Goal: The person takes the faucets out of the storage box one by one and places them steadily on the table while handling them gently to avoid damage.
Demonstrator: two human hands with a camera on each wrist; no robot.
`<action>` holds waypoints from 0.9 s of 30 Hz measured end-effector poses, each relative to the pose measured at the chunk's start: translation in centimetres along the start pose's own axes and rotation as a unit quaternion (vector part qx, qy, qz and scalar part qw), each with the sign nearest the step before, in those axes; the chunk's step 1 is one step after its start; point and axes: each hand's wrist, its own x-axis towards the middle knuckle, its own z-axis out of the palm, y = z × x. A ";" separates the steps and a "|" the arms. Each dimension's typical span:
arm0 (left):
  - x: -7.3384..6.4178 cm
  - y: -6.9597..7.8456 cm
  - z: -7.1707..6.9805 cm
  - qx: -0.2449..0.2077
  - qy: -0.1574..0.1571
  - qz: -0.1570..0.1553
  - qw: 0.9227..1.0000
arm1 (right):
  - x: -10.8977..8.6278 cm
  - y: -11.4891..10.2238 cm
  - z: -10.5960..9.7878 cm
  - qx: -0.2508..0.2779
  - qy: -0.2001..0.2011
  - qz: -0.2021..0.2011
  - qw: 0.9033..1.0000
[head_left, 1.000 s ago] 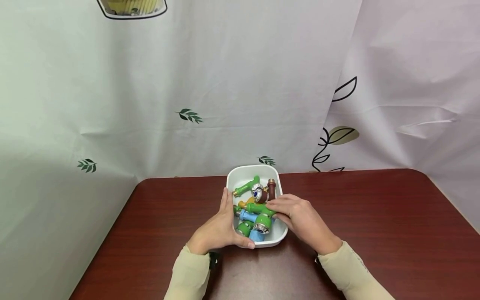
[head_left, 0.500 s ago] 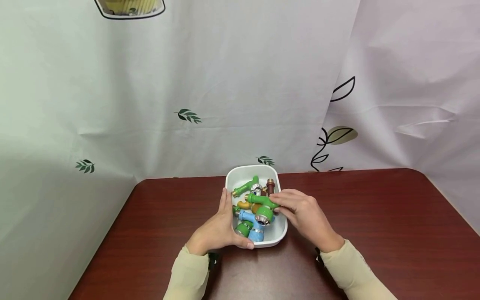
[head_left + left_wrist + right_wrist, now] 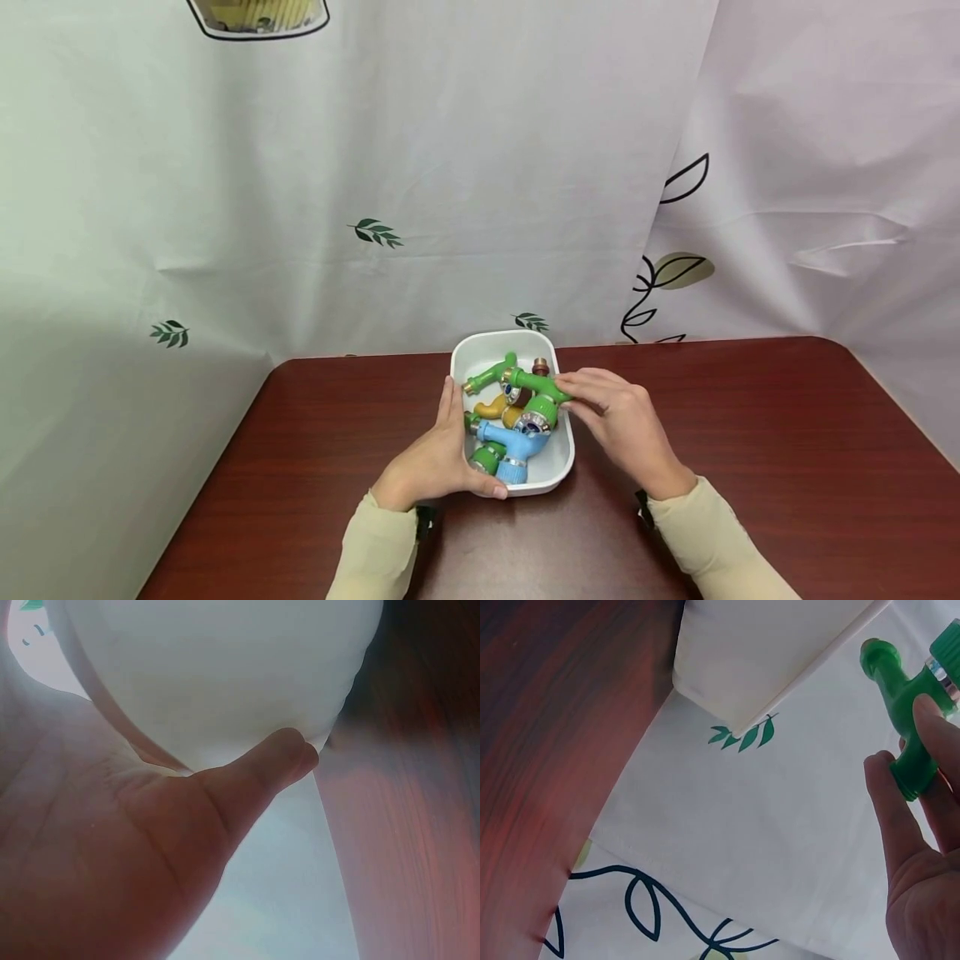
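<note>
At one table [image 3: 750, 450], two hands [image 3: 435, 462] [image 3: 622, 425] touch one tub [image 3: 555, 467], one green tap [image 3: 540, 405].

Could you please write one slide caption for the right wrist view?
A green tap in the right grip, a white tub nearby.

A reddish-brown wood-grain desk [image 3: 750, 433] stands before creased white sheeting [image 3: 487, 150]; green leaf sprigs [image 3: 380, 232] dot it. Pale light glosses the desk's near side.

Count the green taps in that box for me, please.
3 visible: the held tap, pinched by the right hand; the far tap, at the far left of the white box; and the near tap, partly covered by the blue tap. More may be hidden.
</note>
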 end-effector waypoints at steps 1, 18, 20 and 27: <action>0.0 0.0 0.0 0.000 0.000 0.001 1.000 | 0.0 0.0 -0.1 -0.002 0.002 0.004 1.000; 0.0 0.0 0.0 0.002 -0.004 -0.010 1.000 | 0.0 0.7 -0.6 -0.013 0.026 0.058 0.998; -0.1 0.0 0.0 0.002 -0.005 -0.011 1.000 | -0.1 0.8 -0.6 -0.016 0.027 0.062 0.998; -0.1 -0.1 0.0 -0.002 -0.004 -0.008 1.000 | -0.2 1.1 -0.7 -0.025 0.036 0.075 0.996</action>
